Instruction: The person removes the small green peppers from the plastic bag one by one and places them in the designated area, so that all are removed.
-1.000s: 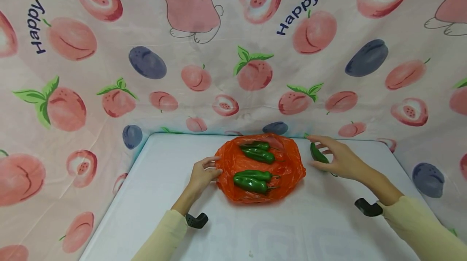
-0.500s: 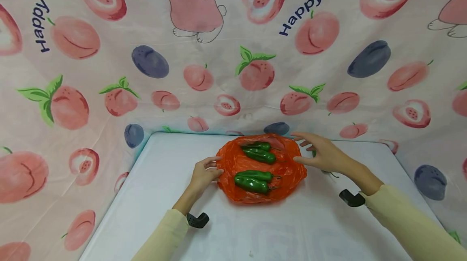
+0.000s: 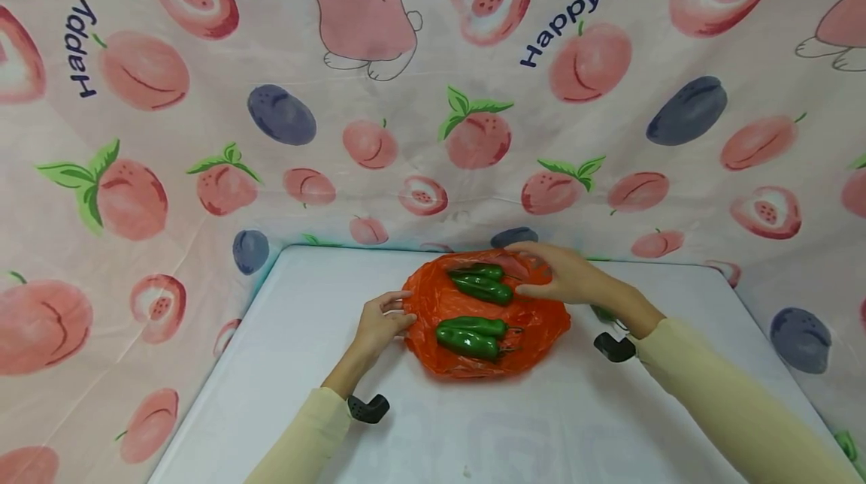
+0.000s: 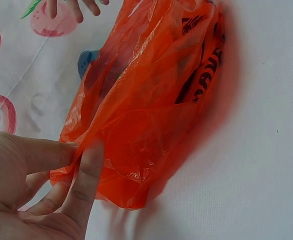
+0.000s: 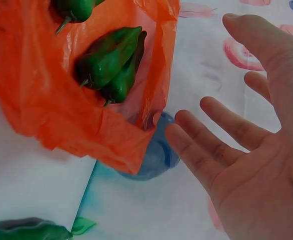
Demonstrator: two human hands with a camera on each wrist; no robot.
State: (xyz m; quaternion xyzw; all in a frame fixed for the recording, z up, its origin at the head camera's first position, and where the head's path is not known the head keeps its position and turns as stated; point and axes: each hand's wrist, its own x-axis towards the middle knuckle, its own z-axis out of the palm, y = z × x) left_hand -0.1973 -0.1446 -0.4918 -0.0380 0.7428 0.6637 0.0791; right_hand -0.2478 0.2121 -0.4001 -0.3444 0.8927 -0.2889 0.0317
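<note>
An orange plastic bag lies spread open on the white table. Two green peppers are in its far part and two more green peppers in its near part. My left hand pinches the bag's left edge between thumb and fingers, as the left wrist view shows on the bag. Over the bag's far right side hovers my right hand, fingers spread and holding nothing. In the right wrist view that hand is apart from the bag. Another green pepper lies on the table, mostly hidden by my right arm in the head view.
Behind the white table hangs a fruit-print cloth, which also runs down both sides. The table's back edge runs just beyond the bag. Black cameras are worn on both wrists.
My right hand has moved left, from around the loose pepper to above the bag, leaving that pepper on the table. The left hand stays at the bag's edge.
</note>
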